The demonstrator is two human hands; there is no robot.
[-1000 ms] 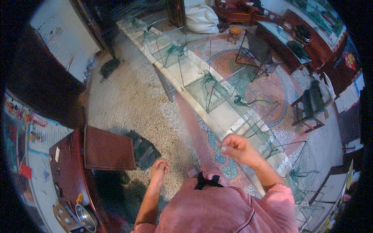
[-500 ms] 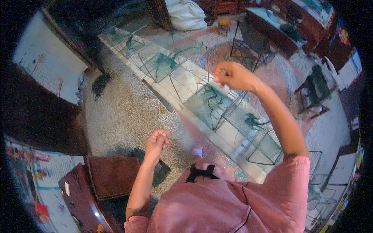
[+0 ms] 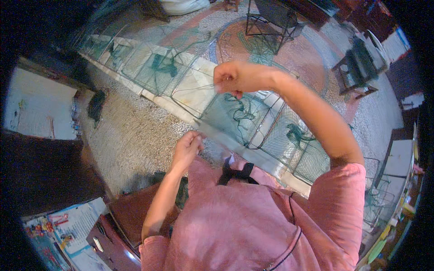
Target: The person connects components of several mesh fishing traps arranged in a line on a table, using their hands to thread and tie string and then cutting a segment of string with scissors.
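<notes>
A long green mesh net trap (image 3: pixel 239 122) with thin dark frames stretches from the far left to the near right over a pale strip (image 3: pixel 181 105). Dark green netting (image 3: pixel 163 66) is bunched inside some of its sections. My right hand (image 3: pixel 235 79) hangs above the middle of the trap, fingers curled closed. Closer to me and to the left, my left hand (image 3: pixel 187 149) is pinched closed beside the strip's near edge. Whatever either hand holds is too fine or hidden to make out.
A dark folding chair (image 3: pixel 275 22) stands beyond the trap, and a small dark stool (image 3: pixel 359 67) at the right. Tables with papers (image 3: pixel 45 108) line the left. A brown seat (image 3: pixel 135 205) is by my left elbow. A white sack (image 3: pixel 185 6) lies at the far edge.
My right hand has swung left across the trap. My left hand has come up closer to the strip, and the whole view has shifted.
</notes>
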